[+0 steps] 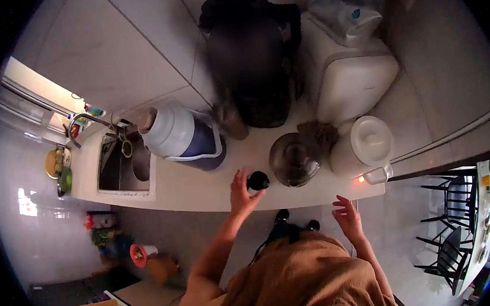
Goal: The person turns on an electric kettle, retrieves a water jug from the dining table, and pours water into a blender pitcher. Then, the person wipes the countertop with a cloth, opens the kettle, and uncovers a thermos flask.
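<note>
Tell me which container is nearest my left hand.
The black-topped jar, at your left hand; the blue-and-white jug, glass pot and white kettle stand farther off.

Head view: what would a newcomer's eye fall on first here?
Probably the big dark appliance at the back of the counter, near the middle. Then the blue-and-white jug right of the sink. Nearer the front edge, the left hand is at a round black object, and an orange light glows by the white lidded pot.

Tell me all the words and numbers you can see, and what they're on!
None can be read.
White appliance: a faint mark, too small to read.
Plastic bag: dark marks and a blue-green one, too blurred to read.
</note>
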Tool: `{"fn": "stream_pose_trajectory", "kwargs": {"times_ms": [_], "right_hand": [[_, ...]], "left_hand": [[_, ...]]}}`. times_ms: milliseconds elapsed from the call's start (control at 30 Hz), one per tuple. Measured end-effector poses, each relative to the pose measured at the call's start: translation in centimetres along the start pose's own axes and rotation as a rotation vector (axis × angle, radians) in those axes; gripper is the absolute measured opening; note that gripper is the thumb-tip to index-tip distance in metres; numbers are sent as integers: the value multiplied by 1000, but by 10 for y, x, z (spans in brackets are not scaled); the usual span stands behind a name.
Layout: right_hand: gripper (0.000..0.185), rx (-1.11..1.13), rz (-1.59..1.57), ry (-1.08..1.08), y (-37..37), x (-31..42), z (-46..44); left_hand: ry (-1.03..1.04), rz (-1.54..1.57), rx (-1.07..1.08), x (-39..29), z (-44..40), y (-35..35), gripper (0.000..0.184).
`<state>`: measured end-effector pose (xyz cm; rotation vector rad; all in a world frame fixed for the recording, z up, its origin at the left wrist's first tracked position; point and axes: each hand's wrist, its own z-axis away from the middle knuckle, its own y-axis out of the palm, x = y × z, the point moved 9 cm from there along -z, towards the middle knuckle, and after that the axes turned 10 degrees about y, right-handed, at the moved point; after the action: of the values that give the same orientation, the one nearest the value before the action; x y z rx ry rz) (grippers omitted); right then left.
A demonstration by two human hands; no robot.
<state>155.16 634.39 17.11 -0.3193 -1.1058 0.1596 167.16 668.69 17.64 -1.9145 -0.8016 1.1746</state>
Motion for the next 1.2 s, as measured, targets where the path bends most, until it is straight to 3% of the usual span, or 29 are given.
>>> {"fn": "stream_pose_trajectory", "kwargs": {"times_ms": [100, 200, 300, 467, 667, 867, 933, 967, 1033, 1067, 1133, 1200], "right_hand": [[49, 22, 33, 15, 2, -4, 8], [49, 15, 29, 8, -3, -6, 16], [50, -35, 63, 11, -11, -15, 21], [49, -134, -2, 24, -37, -20, 30], [49, -325, 5, 51, -85, -36, 30], [47, -388, -88, 80, -99, -63, 22], [47, -393, -96, 50, -99, -61, 19], [47, -370, -119, 67, -97, -61, 16], [46, -347, -143, 77, -94, -57, 10], [47, -334, -129, 76, -91, -56, 9], [47, -325, -116, 71, -89, -52, 10], [46, -314, -117, 79, -88, -49, 14]], "left_hand": [[55, -50, 162, -19, -7, 22, 75], [91, -115, 172, -2, -23, 32, 74], [3, -182, 64, 24, -46, 23, 68], [-113, -250, 164, 87, -55, 54, 70], [44, -290, 46, 4, -36, 5, 72], [166, 30, 14, -80, 0, 1, 62], [-6, 419, 157, -87, 5, 24, 51], [-9, 415, 150, -95, 5, 28, 51], [-175, 688, 151, -100, 5, 45, 42], [-173, 687, 146, -93, 7, 57, 42], [-362, 925, 80, -62, 16, 97, 35], [-401, 1027, 34, -79, 1, 92, 31]]}}
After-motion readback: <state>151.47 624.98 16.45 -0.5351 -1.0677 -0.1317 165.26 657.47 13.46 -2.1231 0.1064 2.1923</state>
